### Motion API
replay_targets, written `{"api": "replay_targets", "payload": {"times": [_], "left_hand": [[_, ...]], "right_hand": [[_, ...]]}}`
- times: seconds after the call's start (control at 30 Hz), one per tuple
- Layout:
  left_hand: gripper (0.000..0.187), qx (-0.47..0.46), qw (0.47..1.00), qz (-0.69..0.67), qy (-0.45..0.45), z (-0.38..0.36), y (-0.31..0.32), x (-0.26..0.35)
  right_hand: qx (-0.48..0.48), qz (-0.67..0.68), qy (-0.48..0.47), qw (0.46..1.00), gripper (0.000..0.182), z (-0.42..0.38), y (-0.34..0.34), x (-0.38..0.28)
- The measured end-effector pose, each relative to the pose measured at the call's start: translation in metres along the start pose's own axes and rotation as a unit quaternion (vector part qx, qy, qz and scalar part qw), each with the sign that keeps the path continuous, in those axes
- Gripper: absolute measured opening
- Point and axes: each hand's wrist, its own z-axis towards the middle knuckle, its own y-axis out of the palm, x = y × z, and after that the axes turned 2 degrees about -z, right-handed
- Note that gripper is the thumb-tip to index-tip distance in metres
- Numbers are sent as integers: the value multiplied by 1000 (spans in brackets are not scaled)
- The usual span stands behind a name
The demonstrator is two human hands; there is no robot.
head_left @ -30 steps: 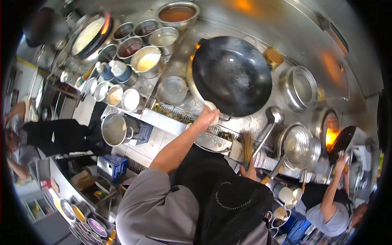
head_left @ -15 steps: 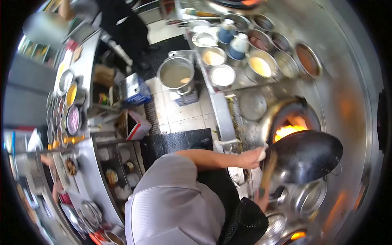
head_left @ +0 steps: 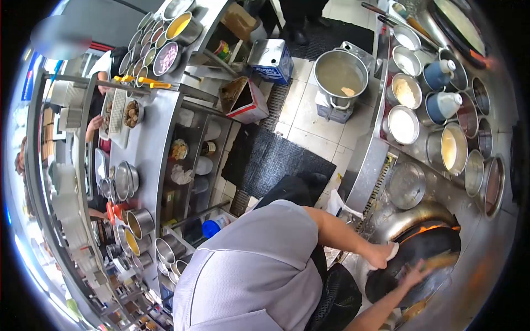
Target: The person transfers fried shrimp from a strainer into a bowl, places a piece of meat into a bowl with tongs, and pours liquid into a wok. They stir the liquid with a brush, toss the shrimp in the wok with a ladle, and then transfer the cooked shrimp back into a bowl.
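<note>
A black wok (head_left: pixel 422 243) sits tilted over the burner (head_left: pixel 400 227), hiding most of it, with a strip of flame at its upper edge. My left hand (head_left: pixel 380 257) is closed on the wok's near rim, gripping a white cloth (head_left: pixel 393 251). Over the wok's bowl, my right hand (head_left: pixel 413 274) is closed around a tan tool (head_left: pixel 443 260) that looks like a bamboo wok brush. Its far end is smeared by motion. What lies inside the wok is hard to make out.
Pans of ingredients, sauces and two capped bottles (head_left: pixel 444 106) crowd the range's far side. A metal lid (head_left: pixel 406 185) lies beside the burner. A large stockpot (head_left: pixel 340 80) stands to my left. Behind me runs a steel counter (head_left: pixel 149 140) with bowls; another person's hand (head_left: pixel 95 122) is beyond.
The wok has shifted and tilted differently, covering most of the flame. My right hand has carried the tan brush-like tool over the wok's bowl. My left hand keeps its rim grip. The view has turned.
</note>
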Motion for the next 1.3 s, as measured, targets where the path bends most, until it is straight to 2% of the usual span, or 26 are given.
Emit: {"api": "replay_targets", "payload": {"times": [0.07,0.13,0.27,0.37,0.4,0.43,0.5,0.53,0.57,0.6,0.67,0.7,0.73,0.8,0.83,0.87,0.93,1.0,1.03,1.07,1.1,1.13,1.2,1.23,1.27,1.3], "left_hand": [[91,20,999,3,-35,7,0,-5],[94,61,998,12,5,10,8,-16],[99,-16,998,60,-11,19,-1,-15],[103,-18,1000,-18,1,12,-16,-7],[97,-11,1000,10,-5,10,-19,-3],[90,-2,999,32,-11,15,-16,-14],[82,16,997,75,-7,8,-13,-16],[79,6,998,61,10,2,-19,-9],[74,0,999,33,19,0,-19,-9],[70,0,1000,7,25,-4,-17,-6],[64,5,999,31,21,-5,-13,-4],[62,21,998,51,35,-4,-11,-5],[61,38,996,71,47,-3,-8,-9],[60,45,991,102,75,-1,-7,-18],[62,52,990,85,101,-6,-9,-16],[63,58,988,67,125,-10,-12,-15],[72,8,999,39,23,-29,-31,9],[76,77,994,73,21,-43,-50,5],[70,57,998,22,12,-46,-70,-9],[62,74,997,-21,29,-52,-88,-15],[57,95,992,-63,46,-57,-108,-21],[53,124,986,21,106,-60,-133,-34],[47,151,979,37,128,-57,-179,-69],[37,108,984,57,134,-61,-195,-65],[30,78,981,79,157,-43,-214,-103],[31,103,980,162,54,-50,-216,-88]], "right_hand": [[-79,51,-32,995,77,-82,47,-48],[-157,-23,-51,986,72,-72,-2,-3],[4,-56,83,995,64,-76,-22,27],[-263,19,57,963,76,-129,-16,-5],[-366,67,173,912,85,-135,-39,-2],[-374,-44,93,922,89,-125,-65,11],[-272,-250,-2,929,79,-80,-144,73],[-110,-392,-31,913,69,-74,-162,70],[34,-360,-62,930,67,-67,-164,74],[164,-418,28,893,68,-73,-134,25],[296,-247,-70,920,68,-45,-78,52],[238,-185,-56,952,69,-17,-53,86],[51,-170,100,979,69,-63,-21,-9],[-137,51,72,987,72,-108,19,-19],[-131,55,71,987,72,-123,7,-19],[-239,63,89,965,73,-138,-19,-15],[-379,-19,77,922,75,-144,-88,6],[-189,-191,178,947,68,-138,-148,41],[29,-397,-14,917,60,-134,-161,88],[31,-398,-12,917,60,-143,-156,87],[199,-187,23,962,59,-153,-143,86],[342,39,55,937,58,-162,-129,81],[417,198,45,886,58,-198,-92,82],[456,135,28,879,61,-212,-73,110],[434,197,119,871,63,-244,-37,81],[377,194,168,890,65,-265,-16,98]]}}
